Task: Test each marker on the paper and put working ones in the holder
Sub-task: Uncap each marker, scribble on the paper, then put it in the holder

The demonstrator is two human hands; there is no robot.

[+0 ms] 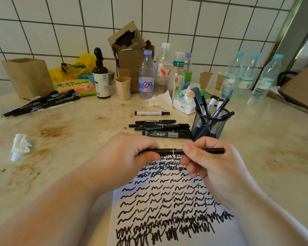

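Between both hands, a black marker (174,151) lies level above the paper (167,201). Left hand (126,157) curls its fingers round the marker's left end, thumb beneath; right hand (208,164) pinches the barrel near its middle, the right end poking out past the fingers. Whether the cap is on I cannot tell. Under the hands the paper is covered in black squiggles. Just beyond the right hand stands the mesh holder (212,125) with several markers upright in it. Beyond the left hand's fingers lies a row of black markers (160,127), a white marker (151,113) behind them. Far off to the left another bunch (43,102) lies on the counter (78,135), and a crumpled tissue (20,145) sits left of the left hand
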